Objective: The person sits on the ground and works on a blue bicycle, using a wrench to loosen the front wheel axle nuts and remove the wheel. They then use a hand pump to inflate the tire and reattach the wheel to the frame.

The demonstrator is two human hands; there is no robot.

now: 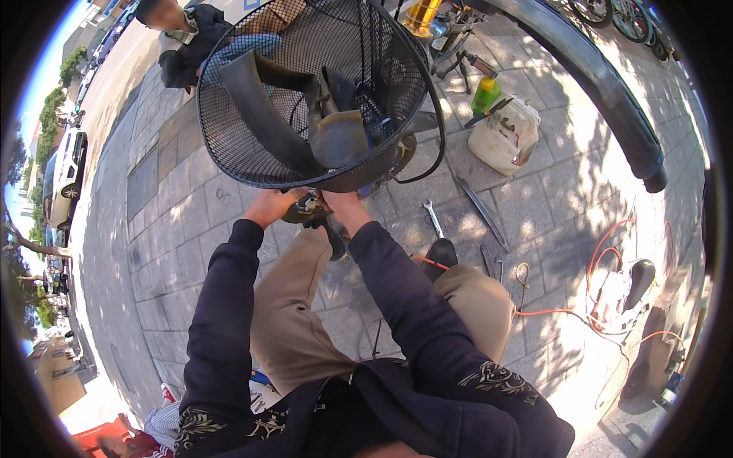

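Just under the near rim of a black wire-mesh basket, my two hands work close together on a small dark part with a bit of bright metal. My left hand is closed at its left side, thumb pointing right. My right hand comes in from the right, fingers bent and partly hidden by the basket. What exactly they grip cannot be made out. In the basket lie a wide black rubber strip, like a piece of tyre or tube, and a brown-tinged rubber piece.
On the paving to the right are a wrench, a long flat metal bar, a cut white plastic container and a green bottle. An orange hose runs across the ground. A black curved tube hangs upper right. A person is upper left.
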